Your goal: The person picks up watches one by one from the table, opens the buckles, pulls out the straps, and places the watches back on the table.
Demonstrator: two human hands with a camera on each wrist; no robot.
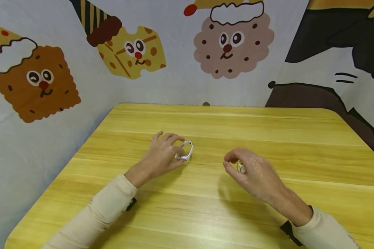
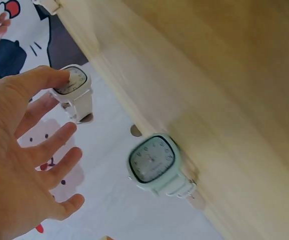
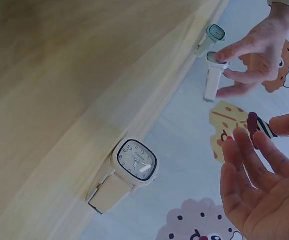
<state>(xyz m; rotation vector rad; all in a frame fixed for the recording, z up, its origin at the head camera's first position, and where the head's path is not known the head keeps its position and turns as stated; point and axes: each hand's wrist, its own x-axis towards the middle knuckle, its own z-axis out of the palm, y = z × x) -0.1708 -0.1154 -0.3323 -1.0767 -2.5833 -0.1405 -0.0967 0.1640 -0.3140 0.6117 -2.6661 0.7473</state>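
Note:
My left hand pinches a white wristwatch between thumb and finger, the thumb lying on its dial. Its strap forms a loop to the right of the fingers in the head view. A mint-green wristwatch sits on the table close by the left hand, almost wholly hidden behind that hand in the head view. Nothing is held in my right hand, whose fingers are loosely bent above the table. Beside it rests a cream wristwatch, dial facing up and partly covered by the hand in the head view.
A light wooden table spans the space beneath both hands. Behind it hangs a pale cloth printed with cartoon biscuits and cheese, which also runs along the left side. Dark straps show at both sleeve cuffs.

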